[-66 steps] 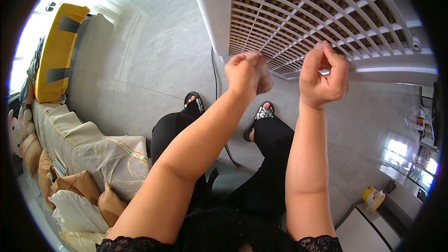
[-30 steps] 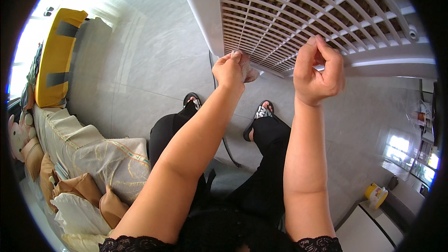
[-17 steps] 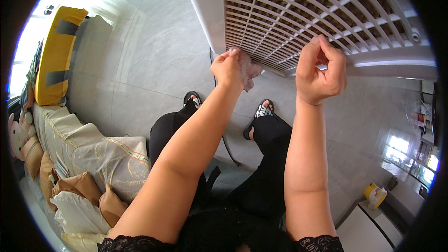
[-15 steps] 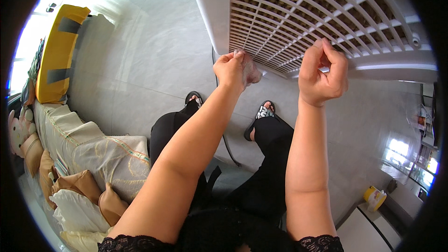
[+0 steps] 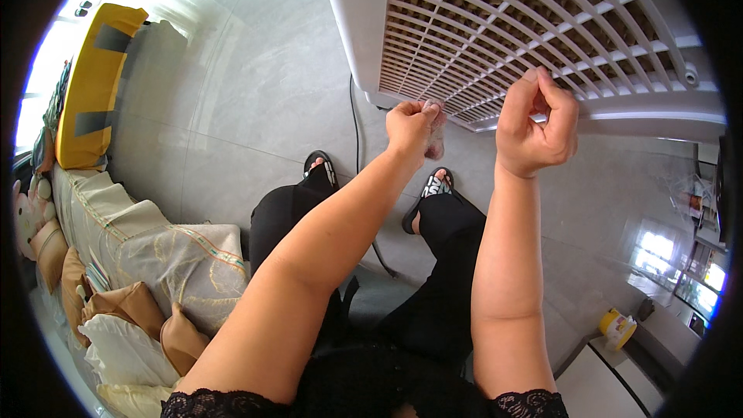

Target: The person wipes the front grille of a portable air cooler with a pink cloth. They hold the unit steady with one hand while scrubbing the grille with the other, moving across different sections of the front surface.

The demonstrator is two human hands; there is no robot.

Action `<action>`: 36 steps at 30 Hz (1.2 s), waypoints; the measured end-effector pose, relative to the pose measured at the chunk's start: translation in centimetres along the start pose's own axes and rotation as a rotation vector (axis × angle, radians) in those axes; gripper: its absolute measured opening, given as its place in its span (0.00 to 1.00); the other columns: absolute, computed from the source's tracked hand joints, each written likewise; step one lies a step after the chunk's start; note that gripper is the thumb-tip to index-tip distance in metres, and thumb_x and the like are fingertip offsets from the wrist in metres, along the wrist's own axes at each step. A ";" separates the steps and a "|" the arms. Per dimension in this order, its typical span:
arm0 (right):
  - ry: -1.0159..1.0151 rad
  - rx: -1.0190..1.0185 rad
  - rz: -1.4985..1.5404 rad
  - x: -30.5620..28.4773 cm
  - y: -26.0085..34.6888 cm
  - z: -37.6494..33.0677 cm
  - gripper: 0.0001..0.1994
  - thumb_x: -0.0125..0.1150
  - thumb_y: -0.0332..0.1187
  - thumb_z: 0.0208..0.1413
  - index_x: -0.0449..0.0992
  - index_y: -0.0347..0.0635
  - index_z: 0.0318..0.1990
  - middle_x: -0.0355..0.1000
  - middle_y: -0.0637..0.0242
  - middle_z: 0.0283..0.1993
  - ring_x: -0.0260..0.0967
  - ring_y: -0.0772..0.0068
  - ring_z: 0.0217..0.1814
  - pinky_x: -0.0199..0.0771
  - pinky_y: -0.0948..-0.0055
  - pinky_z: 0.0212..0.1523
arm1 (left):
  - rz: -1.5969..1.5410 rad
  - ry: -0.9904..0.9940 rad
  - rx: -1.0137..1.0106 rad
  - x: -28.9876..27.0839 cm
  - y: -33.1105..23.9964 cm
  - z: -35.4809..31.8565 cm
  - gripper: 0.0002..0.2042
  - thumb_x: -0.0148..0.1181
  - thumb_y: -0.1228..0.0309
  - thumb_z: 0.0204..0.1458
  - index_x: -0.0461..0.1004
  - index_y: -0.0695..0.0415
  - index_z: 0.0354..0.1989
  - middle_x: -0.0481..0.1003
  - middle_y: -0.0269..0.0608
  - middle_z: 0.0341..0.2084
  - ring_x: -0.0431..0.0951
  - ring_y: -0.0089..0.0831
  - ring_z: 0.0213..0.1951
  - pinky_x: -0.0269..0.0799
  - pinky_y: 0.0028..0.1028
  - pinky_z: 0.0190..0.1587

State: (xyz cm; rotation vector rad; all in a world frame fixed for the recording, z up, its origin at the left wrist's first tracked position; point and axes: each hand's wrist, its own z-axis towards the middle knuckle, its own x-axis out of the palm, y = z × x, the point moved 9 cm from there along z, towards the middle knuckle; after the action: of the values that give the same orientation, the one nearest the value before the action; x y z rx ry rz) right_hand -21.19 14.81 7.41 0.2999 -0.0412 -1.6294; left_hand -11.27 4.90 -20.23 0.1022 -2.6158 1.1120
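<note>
My left hand is closed in a pinch on a small crumpled pinkish-grey clump, thin and wispy, its exact kind unclear. The clump hangs just below the lower edge of a white grille, behind which brown ridged material shows. That grille belongs to a large white upright appliance. To the right, my right hand is curled, thumb and index fingertips pressed together right before the grille's lower part. Whatever those fingertips hold, if anything, is too small or hidden to make out.
A black cord runs over the grey tiled floor near my sandalled feet. At left are a yellow panel and a cloth-covered seat with brown cushions. A yellow-and-white tub stands at lower right.
My left hand has moved right and slightly down with the clump, closer to my right hand. My right hand has stayed almost still. The view has shifted slightly.
</note>
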 end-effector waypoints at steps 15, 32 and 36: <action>0.001 0.019 0.017 -0.1 -0.1 0.3 0.06 0.64 0.21 0.45 0.75 0.42 0.30 0.64 0.77 0.17 0.58 0.85 0.14 0.56 0.86 0.13 | -0.262 -0.006 -0.027 -2.6 0.0 4.0 0.03 0.57 0.78 0.54 0.71 0.62 0.34 0.76 0.49 0.29 0.78 0.41 0.28 0.77 0.43 0.30; -0.012 -0.005 0.020 -0.1 -0.2 0.1 0.06 0.64 0.20 0.45 0.75 0.41 0.31 0.63 0.76 0.16 0.57 0.84 0.13 0.56 0.86 0.13 | -0.094 0.215 0.048 -1.9 4.3 8.1 0.05 0.60 0.77 0.52 0.70 0.62 0.30 0.75 0.39 0.22 0.73 0.27 0.22 0.68 0.27 0.23; -0.004 0.011 0.032 0.0 -0.1 0.2 0.06 0.64 0.21 0.45 0.75 0.41 0.31 0.64 0.76 0.17 0.57 0.84 0.13 0.56 0.85 0.13 | 0.108 0.158 0.174 -3.0 3.2 8.0 0.05 0.61 0.77 0.52 0.70 0.64 0.32 0.75 0.39 0.23 0.73 0.27 0.22 0.70 0.26 0.26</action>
State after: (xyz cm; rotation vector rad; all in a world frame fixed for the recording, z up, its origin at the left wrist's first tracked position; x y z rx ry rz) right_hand -21.37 14.82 7.54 0.3033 -0.0575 -1.5982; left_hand -10.92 1.25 -28.60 -0.0875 -2.4067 1.3267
